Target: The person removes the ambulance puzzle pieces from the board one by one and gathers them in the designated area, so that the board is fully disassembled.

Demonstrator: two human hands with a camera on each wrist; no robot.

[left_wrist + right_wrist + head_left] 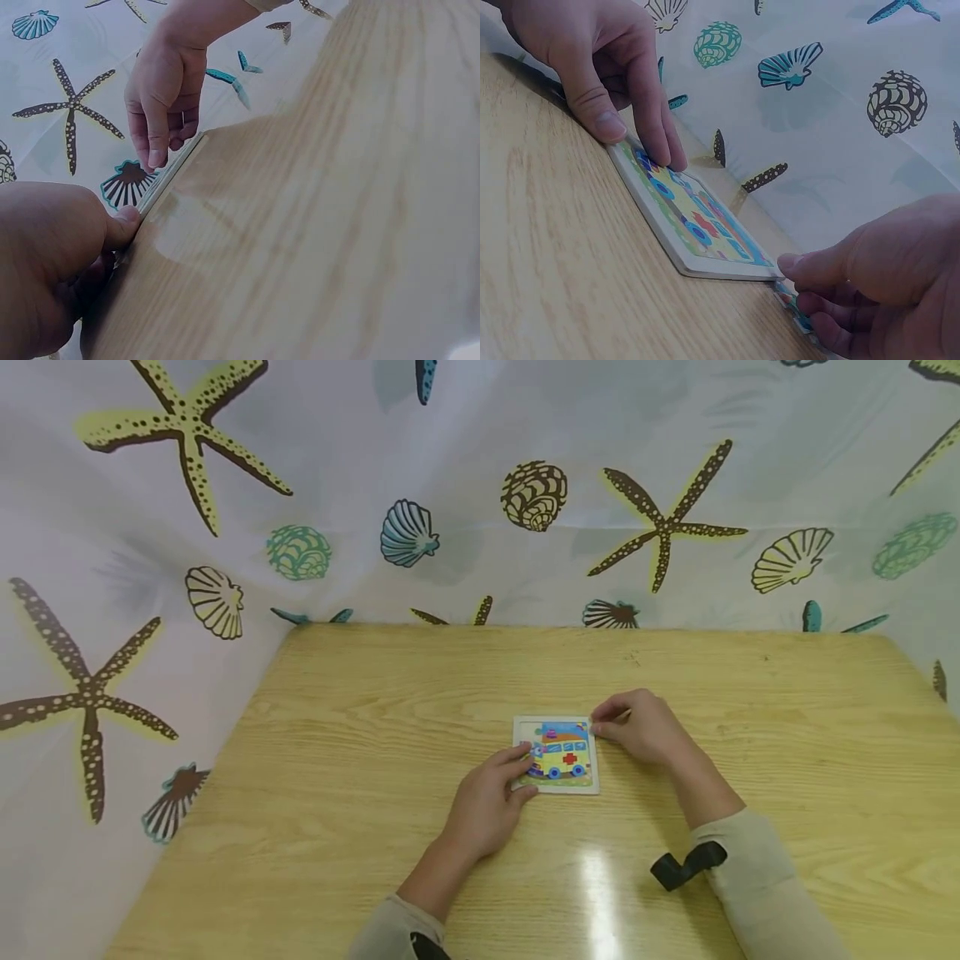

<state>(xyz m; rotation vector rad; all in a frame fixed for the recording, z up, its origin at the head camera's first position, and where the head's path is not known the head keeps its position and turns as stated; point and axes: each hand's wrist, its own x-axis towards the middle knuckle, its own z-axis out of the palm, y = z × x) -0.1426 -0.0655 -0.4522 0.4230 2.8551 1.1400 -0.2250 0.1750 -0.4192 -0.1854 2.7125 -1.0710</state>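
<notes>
A square jigsaw puzzle of a yellow ambulance lies in a white-rimmed tray on the table. Its upper left part shows bare tray. My left hand holds the tray's near left corner: the thumb is at the rim, the fingertips reach over the picture. At the far right corner is my right hand, thumb tip beside the rim. Under its curled fingers, in the right wrist view, a small colourful puzzle piece shows, pinched and partly hidden. In the left wrist view the tray appears edge-on.
The wood-grain table extends around the tray on all sides. Behind it and along its left side hangs a white cloth printed with starfish and shells. A black strap sticks out from the right sleeve.
</notes>
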